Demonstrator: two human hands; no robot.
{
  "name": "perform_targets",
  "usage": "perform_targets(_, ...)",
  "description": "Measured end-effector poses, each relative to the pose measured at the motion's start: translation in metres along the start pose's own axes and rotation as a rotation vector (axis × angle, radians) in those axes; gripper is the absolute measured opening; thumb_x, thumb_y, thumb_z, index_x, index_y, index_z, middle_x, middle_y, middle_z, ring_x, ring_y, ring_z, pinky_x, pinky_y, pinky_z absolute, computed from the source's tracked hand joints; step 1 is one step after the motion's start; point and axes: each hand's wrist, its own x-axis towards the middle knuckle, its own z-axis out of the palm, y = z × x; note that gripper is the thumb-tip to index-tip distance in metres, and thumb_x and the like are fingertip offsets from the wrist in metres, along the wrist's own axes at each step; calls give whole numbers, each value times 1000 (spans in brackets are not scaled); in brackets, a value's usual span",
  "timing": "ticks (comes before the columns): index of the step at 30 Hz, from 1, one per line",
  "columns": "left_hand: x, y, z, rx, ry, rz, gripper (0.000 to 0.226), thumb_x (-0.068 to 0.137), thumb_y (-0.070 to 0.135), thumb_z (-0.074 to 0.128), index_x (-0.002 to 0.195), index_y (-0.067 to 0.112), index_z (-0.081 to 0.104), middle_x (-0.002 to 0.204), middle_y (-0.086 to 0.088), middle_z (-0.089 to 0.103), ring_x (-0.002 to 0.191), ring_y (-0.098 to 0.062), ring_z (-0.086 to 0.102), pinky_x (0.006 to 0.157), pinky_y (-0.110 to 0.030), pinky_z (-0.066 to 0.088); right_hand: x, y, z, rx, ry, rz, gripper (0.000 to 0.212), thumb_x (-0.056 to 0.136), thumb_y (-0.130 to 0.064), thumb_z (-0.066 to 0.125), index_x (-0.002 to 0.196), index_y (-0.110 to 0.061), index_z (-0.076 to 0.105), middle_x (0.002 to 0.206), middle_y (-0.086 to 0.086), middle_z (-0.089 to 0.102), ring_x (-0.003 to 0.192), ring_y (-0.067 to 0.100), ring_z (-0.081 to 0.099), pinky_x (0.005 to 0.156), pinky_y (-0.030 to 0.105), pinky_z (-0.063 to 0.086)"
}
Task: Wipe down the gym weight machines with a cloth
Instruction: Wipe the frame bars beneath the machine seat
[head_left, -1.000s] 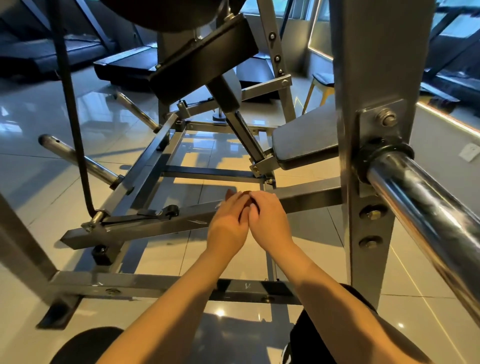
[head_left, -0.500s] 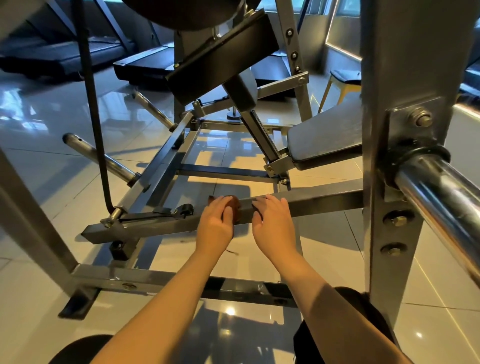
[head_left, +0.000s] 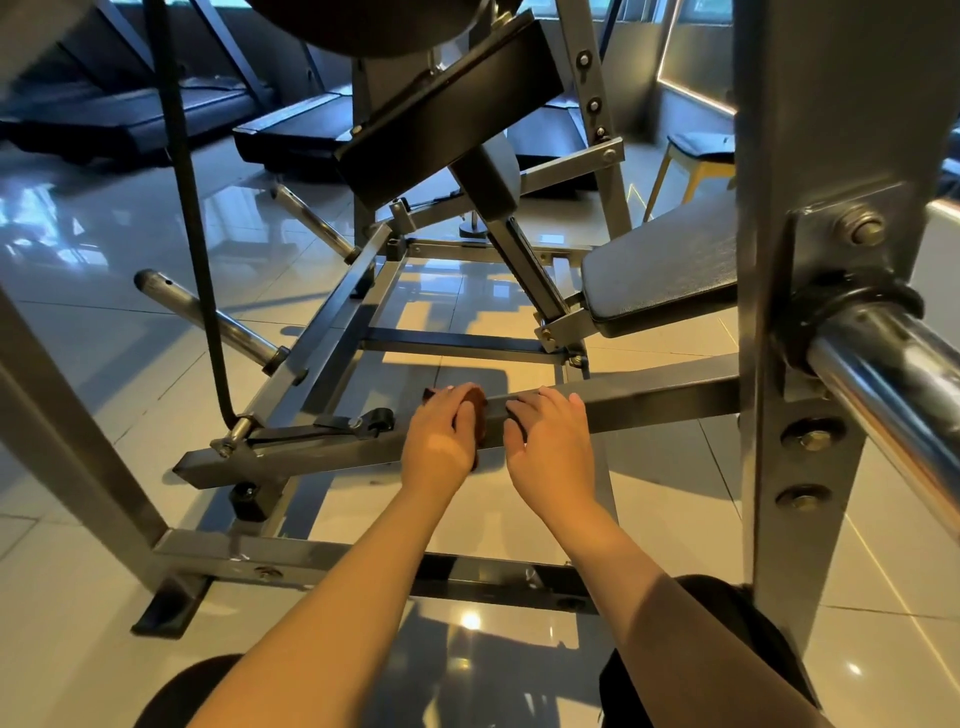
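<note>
Far left: black cable (head_left: 191, 234) drops from the top and ends at a fitting on the left end of the beam (head_left: 649, 402). Chrome peg (head_left: 208, 318) sticks out toward upper left, just behind the cable. Glossy tile floor (head_left: 93, 364) under everything.

The beam is grey square tube running across mid-frame, slightly tilted with the right end higher. A black stop (head_left: 383, 417) sits on its top face, near the left hand (head_left: 439, 439).

Left hand: on the beam, fingers curled over the brown cloth (head_left: 475, 415) and holding it against the beam's top and near face. The cloth is mostly hidden under the hand, with an edge showing on either side.

Right hand (head_left: 551, 441): just beside the left, apart from the cloth. Fingers hooked over the beam's top edge, thumb on the near face, so it's gripping the beam.

Behind and right: black seat pad (head_left: 660, 280), above the beam. Then a grey bolted post (head_left: 810, 260), which the beam meets. Chrome tube (head_left: 883, 379) comes out of the post toward the lower right.
</note>
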Motion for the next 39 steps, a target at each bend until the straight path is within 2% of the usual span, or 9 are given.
perform_targets(6,-4,7,4,64,-87,99,37,108,41,37,143,35,50,140,8,57,127,-12,51,110,-34,43,2,2,0,95,11,90,31,103,-34,52,129,-23,63,131,-4,61,131,15,48,126,39,17)
perform_targets(10,-2,-32,-13,120,16,-6,41,106,51,27,137,36,51,123,6,61,114,-15,57,94,-45,54,-1,-2,-1,-1,-19,10,31,103,-30,53,130,-20,66,134,-4,59,136,16,43,127,44,12)
perform_targets(14,-8,-25,-2,63,62,11,37,109,38,37,140,27,53,132,0,60,123,-19,53,102,-46,49,-2,-5,-3,31,-38,25,33,104,-29,52,133,-18,64,138,-3,57,140,16,39,128,41,6)
perform_targets(18,-24,11,13,33,-21,140,37,106,30,48,143,27,54,147,3,53,137,-16,44,119,-40,35,-1,-3,-2,148,-33,125,33,104,-30,50,135,-22,60,141,-3,56,141,17,40,127,34,5)
perform_targets(22,-21,2,2,159,3,185,38,106,38,46,143,32,53,144,6,56,131,-15,51,114,-38,41,-1,-1,-6,143,-21,109,30,104,-27,51,131,-20,62,136,-2,59,137,15,45,127,34,8)
perform_targets(26,-12,-23,-8,128,40,33,41,106,44,38,140,27,55,135,4,62,124,-16,55,104,-44,50,-3,-3,-8,81,-55,65,34,104,-28,51,135,-18,62,143,-2,56,144,15,36,127,37,3)
perform_targets(29,-23,-11,2,71,65,43,38,106,30,46,142,21,54,142,-1,57,133,-19,49,113,-45,42,-5,-5,-4,52,-74,53,36,105,-31,49,138,-20,60,147,-3,53,148,16,30,127,39,1)
perform_targets(33,-36,12,10,45,-1,120,40,105,28,51,145,27,52,150,4,50,139,-14,41,117,-30,32,-4,-6,3,149,-85,121,39,105,-36,47,140,-24,56,149,-4,51,148,19,31,121,29,-1)
perform_targets(39,-28,-4,0,53,41,36,39,106,34,46,143,26,52,144,3,55,134,-16,47,113,-41,43,-6,-7,1,83,-102,77,39,106,-34,46,141,-22,57,150,-3,49,148,16,28,127,36,0)
